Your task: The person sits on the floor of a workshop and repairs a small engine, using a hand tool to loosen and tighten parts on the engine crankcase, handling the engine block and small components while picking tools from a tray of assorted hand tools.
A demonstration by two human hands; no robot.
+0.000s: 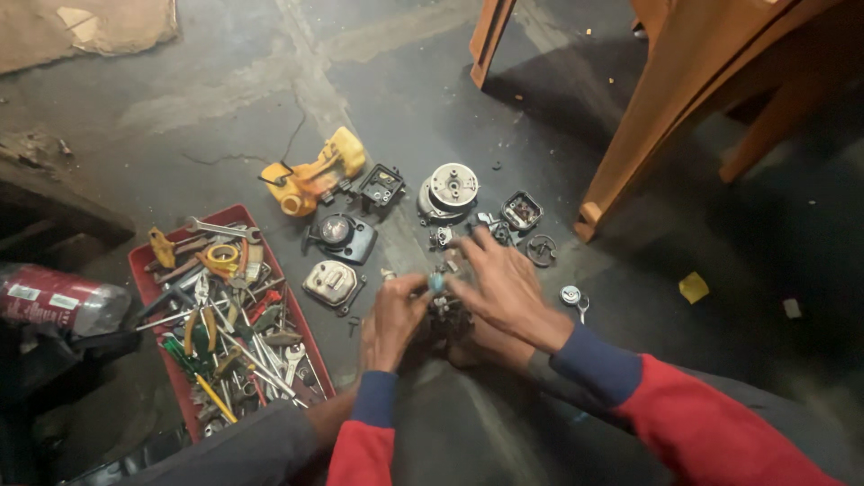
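Both hands [450,301] (2) gripping engine part [438,286]

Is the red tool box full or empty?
Full. The red tray is heaped with pliers, wrenches and screwdrivers, right up to its rim.

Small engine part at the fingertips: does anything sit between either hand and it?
Nothing visible does. The left hand and right hand both already close on the small engine part over the concrete floor; its lower side is hidden by the fingers. The red tool tray lies off to the left, apart.
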